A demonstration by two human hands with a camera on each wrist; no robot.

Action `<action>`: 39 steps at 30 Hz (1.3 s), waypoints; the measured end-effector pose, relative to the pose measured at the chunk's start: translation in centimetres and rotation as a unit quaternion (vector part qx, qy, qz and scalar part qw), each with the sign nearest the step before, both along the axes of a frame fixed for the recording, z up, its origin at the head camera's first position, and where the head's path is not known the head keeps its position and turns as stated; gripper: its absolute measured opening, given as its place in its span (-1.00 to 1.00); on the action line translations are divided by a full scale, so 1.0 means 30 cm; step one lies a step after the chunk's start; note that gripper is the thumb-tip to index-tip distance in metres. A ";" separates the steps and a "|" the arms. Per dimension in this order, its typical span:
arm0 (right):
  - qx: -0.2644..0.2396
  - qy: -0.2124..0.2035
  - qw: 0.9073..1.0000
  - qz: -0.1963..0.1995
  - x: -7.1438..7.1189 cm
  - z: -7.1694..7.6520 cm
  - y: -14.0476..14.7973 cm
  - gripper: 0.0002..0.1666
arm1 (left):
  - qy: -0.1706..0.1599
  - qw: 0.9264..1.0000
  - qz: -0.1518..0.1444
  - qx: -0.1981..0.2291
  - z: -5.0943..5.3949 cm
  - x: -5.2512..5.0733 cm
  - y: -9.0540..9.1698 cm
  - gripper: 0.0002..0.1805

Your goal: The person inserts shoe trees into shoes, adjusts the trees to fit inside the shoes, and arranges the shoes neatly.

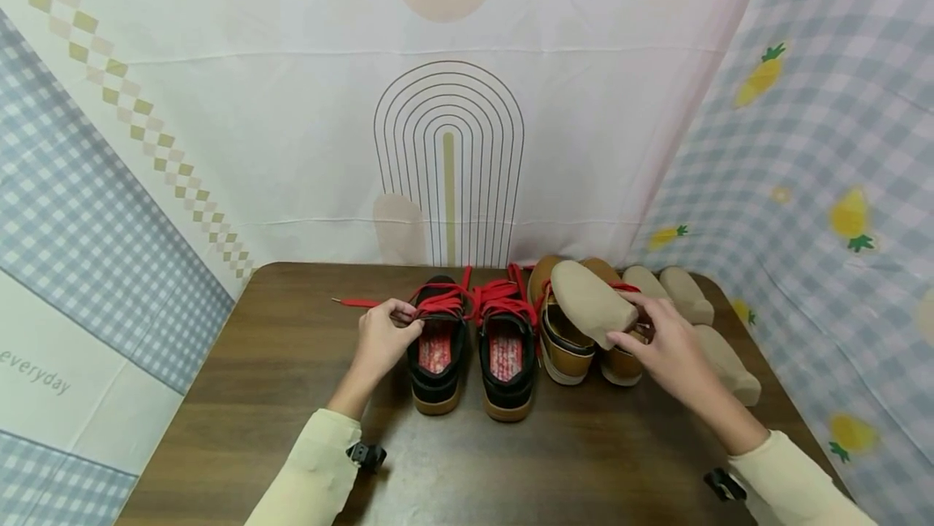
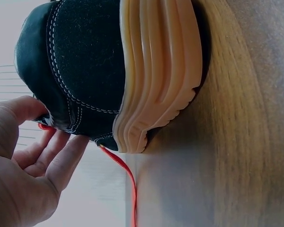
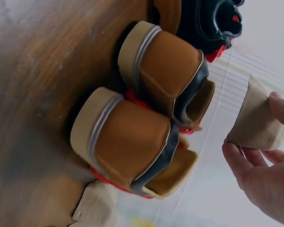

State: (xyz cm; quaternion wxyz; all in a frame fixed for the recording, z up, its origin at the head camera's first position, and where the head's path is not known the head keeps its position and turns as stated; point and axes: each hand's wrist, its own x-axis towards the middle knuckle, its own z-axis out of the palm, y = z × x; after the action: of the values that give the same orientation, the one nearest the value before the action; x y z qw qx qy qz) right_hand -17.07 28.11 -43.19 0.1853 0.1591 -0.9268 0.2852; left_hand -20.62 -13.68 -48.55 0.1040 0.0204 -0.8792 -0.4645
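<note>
My right hand (image 1: 671, 352) holds a beige moulded shoe insert (image 1: 589, 299) by its blunt end, thumb on one side and fingers on the other. The insert hangs above two tan shoes (image 1: 565, 365) with red laces. At the left black shoe (image 1: 436, 396), my left hand (image 1: 381, 338) pinches the side of the opening near the laces; the left wrist view shows the thumb and fingers (image 2: 68, 158) on either side of that edge. This shoe has red laces and a gum-coloured sole. Its matching black shoe (image 1: 507, 400) stands just right of it.
Several more beige inserts (image 1: 726, 364) lie at the right end of the brown wooden table (image 1: 277, 396). A loose red lace (image 1: 357, 302) stretches left from the left black shoe. Patterned cloth (image 1: 314, 129) hangs behind the table and at both sides.
</note>
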 end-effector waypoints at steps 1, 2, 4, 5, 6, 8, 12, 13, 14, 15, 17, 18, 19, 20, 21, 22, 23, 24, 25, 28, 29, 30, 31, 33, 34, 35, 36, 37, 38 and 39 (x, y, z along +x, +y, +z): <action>-0.002 0.002 1.000 0.006 -0.001 0.003 -0.008 -0.24 | -0.001 1.000 0.000 -0.001 0.000 0.000 0.000 -0.85; -0.004 0.003 1.000 0.011 -0.001 0.005 -0.017 -0.23 | -0.001 1.000 0.000 -0.001 -0.001 -0.001 -0.001 -0.85; -0.011 0.000 1.000 0.018 -0.003 0.007 -0.034 -0.22 | -0.001 1.000 0.000 0.000 -0.001 -0.002 -0.002 -0.85; -0.015 -0.004 1.000 0.021 -0.004 0.008 -0.042 -0.22 | -0.002 1.000 -0.001 0.000 0.001 -0.001 -0.002 -0.85; -0.020 -0.007 1.000 0.024 -0.005 0.008 -0.051 -0.22 | -0.002 1.000 -0.002 0.000 0.002 -0.002 -0.003 -0.85; -0.026 -0.015 0.999 0.027 -0.007 0.008 -0.068 -0.22 | -0.003 1.000 -0.004 0.002 0.004 -0.002 -0.003 -0.84; -0.029 -0.023 0.999 0.035 -0.006 0.006 -0.097 -0.23 | -0.006 1.000 -0.007 0.002 0.006 0.000 -0.002 -0.84; -0.030 -0.025 0.998 0.039 -0.005 0.006 -0.104 -0.23 | -0.006 1.000 -0.007 0.002 0.005 0.000 -0.002 -0.84; -0.029 -0.025 0.998 0.042 -0.004 0.005 -0.111 -0.24 | -0.006 1.000 -0.008 0.001 0.004 -0.001 -0.003 -0.84; -0.027 -0.024 0.998 0.044 -0.004 0.005 -0.117 -0.24 | -0.005 1.000 -0.008 0.001 0.003 -0.002 -0.003 -0.85; -0.026 -0.022 0.998 0.047 -0.002 0.004 -0.129 -0.25 | -0.006 1.000 -0.008 0.000 0.001 -0.002 -0.004 -0.85; -0.026 -0.022 0.998 0.048 -0.001 0.005 -0.134 -0.25 | -0.006 1.000 -0.008 0.000 0.001 -0.002 -0.005 -0.85; -0.027 -0.021 0.998 0.050 0.000 0.005 -0.140 -0.26 | -0.007 1.000 -0.009 0.000 0.001 -0.003 -0.005 -0.85; -0.027 -0.021 0.998 0.051 0.001 0.006 -0.145 -0.26 | -0.008 1.000 -0.009 0.001 0.002 -0.003 -0.006 -0.85; -0.029 -0.021 0.998 0.053 0.003 0.006 -0.151 -0.27 | -0.009 1.000 -0.009 0.001 0.004 -0.002 -0.005 -0.85; -0.031 -0.022 0.998 0.055 0.005 0.006 -0.156 -0.28 | -0.010 1.000 -0.010 0.002 0.007 -0.002 -0.005 -0.85; -0.033 -0.022 0.998 0.058 0.007 0.006 -0.162 -0.28 | -0.011 1.000 -0.010 0.002 0.010 0.000 -0.004 -0.84; -0.034 -0.022 0.997 0.060 0.009 0.006 -0.168 -0.28 | -0.012 1.000 -0.011 0.002 0.012 0.000 -0.004 -0.84; -0.034 -0.020 0.997 0.063 0.011 0.006 -0.174 -0.28 | -0.011 1.000 -0.012 0.002 0.013 -0.002 -0.004 -0.84; -0.034 -0.014 0.997 0.070 0.016 0.005 -0.194 -0.27 | -0.011 1.000 -0.013 0.003 0.018 -0.001 -0.005 -0.84; -0.033 -0.010 0.997 0.072 0.018 0.005 -0.200 -0.27 | -0.011 1.000 -0.013 0.004 0.019 -0.002 -0.006 -0.84; -0.032 -0.008 0.997 0.073 0.020 0.005 -0.206 -0.27 | -0.011 1.000 -0.013 0.004 0.019 -0.002 -0.006 -0.84; -0.030 -0.006 0.997 0.075 0.023 0.006 -0.212 -0.27 | -0.011 1.000 -0.013 0.005 0.019 -0.002 -0.006 -0.84; -0.030 -0.006 0.996 0.078 0.029 0.007 -0.223 -0.27 | -0.012 1.000 -0.014 0.004 0.018 -0.001 -0.007 -0.84; -0.029 -0.007 0.996 0.080 0.033 0.008 -0.229 -0.27 | -0.011 1.000 -0.015 0.004 0.017 -0.002 -0.007 -0.84; -0.029 -0.010 0.996 0.081 0.037 0.009 -0.234 -0.27 | -0.011 1.000 -0.016 0.004 0.016 -0.002 -0.007 -0.84; -0.030 -0.015 0.996 0.081 0.041 0.010 -0.239 -0.27 | -0.011 1.000 -0.017 0.004 0.016 -0.001 -0.007 -0.84; -0.031 -0.021 0.996 0.082 0.046 0.011 -0.244 -0.27 | -0.012 1.000 -0.018 0.004 0.016 -0.001 -0.007 -0.84; -0.032 -0.026 0.996 0.084 0.050 0.012 -0.249 -0.26 | -0.012 1.000 -0.018 0.004 0.016 0.000 -0.007 -0.83; -0.034 -0.033 0.995 0.086 0.054 0.013 -0.254 -0.26 | -0.011 1.000 -0.019 0.005 0.016 0.001 -0.006 -0.83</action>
State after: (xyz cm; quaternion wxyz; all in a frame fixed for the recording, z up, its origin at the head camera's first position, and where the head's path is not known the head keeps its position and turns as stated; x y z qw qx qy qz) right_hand -15.46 20.48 -42.79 0.1351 0.2222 -0.9051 0.3363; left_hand -20.60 -13.88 -48.08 0.0853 0.0099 -0.8781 -0.4706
